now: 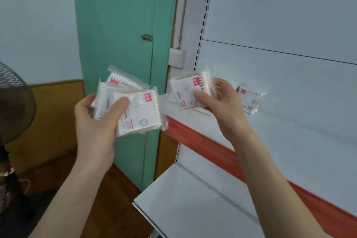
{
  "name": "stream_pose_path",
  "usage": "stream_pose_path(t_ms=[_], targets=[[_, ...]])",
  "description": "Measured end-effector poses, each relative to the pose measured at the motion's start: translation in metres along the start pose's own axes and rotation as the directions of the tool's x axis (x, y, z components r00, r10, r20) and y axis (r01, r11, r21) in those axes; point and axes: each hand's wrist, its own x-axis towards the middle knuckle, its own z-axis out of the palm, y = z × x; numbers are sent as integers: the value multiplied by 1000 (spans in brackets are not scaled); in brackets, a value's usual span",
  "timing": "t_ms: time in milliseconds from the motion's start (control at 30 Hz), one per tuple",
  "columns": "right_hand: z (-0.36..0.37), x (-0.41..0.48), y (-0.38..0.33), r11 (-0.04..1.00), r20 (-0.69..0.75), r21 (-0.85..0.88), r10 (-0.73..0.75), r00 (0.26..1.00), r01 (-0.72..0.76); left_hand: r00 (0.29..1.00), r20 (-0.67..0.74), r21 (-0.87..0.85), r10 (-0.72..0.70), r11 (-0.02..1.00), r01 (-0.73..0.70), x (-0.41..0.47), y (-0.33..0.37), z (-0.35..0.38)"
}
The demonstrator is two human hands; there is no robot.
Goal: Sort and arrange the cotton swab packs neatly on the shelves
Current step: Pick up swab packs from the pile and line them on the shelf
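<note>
Both hands (96, 120) (218, 102) raised, gripping swab packs (139, 110).

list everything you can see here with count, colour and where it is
fanned packs: at least three, white with pink labels, in the left grip
held pack: one or two, white and pink, in the right grip
shelved packs: small stack, white, on upper shelf
upper shelf: one, white with red edge, right
lower shelf: one, white, below it
door: one, green, behind the packs
fan: one, dark, left edge
switch box: one, white, beside door
left grip: one, bare hand, holding fanned packs
right grip: one, bare hand, pinching held pack
</note>
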Motion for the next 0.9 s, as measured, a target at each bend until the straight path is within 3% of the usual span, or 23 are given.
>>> stream_pose_path(t_ms=[100,200,333,500,667,800,900], targets=[[-19,10,-6,995,-151,-72,-79,985,69,991,127,-26,-50,998,53,34,-11,18],[-53,15,-11,969,-411,-239,-163,897,67,966,238,-54,-98,992,114,57,-21,34],[-100,16,-7,866,-606,-472,-183,774,-166,928,336,-74,-163,977,198,68,-34,51],[-126,49,8,650,-532,-681,-124,837,-336,892,404,-97,-203,960,262,68,-41,66],[-127,103,30,462,-392,-820,-25,920,-337,906,391,-115,-165,967,225,70,-41,69],[-122,114,50,214,-318,-924,27,948,-316,912,389,-136,-132,970,199,69,-42,73],[-127,112,51,176,-291,-939,57,955,-297,905,403,-139,-135,969,206,65,-44,78]])
